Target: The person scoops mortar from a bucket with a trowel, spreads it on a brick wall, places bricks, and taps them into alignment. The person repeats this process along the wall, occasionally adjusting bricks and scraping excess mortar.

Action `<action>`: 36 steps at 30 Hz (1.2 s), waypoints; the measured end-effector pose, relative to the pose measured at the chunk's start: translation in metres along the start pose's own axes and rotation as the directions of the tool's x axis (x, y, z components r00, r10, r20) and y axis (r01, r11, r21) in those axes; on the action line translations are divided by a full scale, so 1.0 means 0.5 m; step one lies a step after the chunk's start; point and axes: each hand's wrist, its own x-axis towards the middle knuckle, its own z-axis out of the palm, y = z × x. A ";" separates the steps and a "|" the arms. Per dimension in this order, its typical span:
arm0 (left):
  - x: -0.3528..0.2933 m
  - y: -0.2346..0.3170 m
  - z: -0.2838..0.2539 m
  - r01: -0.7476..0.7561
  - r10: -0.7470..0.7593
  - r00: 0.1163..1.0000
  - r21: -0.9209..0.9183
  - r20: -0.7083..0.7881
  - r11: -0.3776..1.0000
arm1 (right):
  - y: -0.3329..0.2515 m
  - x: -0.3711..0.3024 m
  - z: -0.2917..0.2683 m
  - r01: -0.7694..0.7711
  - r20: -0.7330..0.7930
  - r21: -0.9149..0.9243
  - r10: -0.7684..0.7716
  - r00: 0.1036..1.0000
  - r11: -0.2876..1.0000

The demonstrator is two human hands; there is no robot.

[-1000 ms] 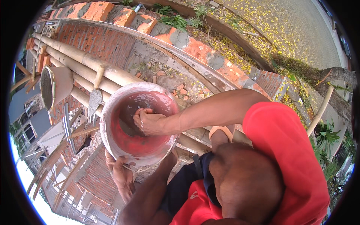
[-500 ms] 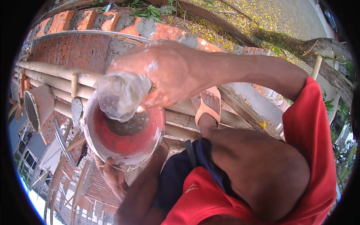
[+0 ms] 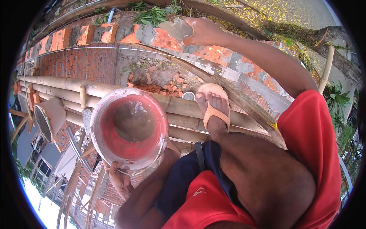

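My left hand (image 3: 119, 176) grips the lower edge of a red bucket (image 3: 98, 133), its fingers closed on the rim by the thin handle. Greyish water (image 3: 134, 121) lies in the bottom of the bucket, whose inside is smeared with pale mortar. Stretched out far ahead, my right hand (image 3: 204, 32) is closed on a cloudy, clear plastic container (image 3: 176, 29), perhaps a cup or a cut bottle. That container is tipped over the top of a brick wall (image 3: 166, 40), its mouth towards the left.
Under my sandalled foot (image 3: 217, 108) run bamboo poles (image 3: 183, 122). A trowel (image 3: 86, 118) rests by the bucket, and a second, mortar-stained bucket (image 3: 47, 118) hangs at the left. Broken bricks (image 3: 173, 87) lie below, and a tree trunk (image 3: 328, 36) leans in at the right.
My right hand has carried the plastic container up and away from over the bucket to the top of the wall. My left hand still holds the bucket, which sits almost where it was.
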 end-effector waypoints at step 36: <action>-0.018 0.093 0.090 -0.144 0.144 0.976 -0.012 0.165 0.989 | -0.245 -0.290 -0.067 0.678 -0.069 -0.611 -0.880 0.470 0.410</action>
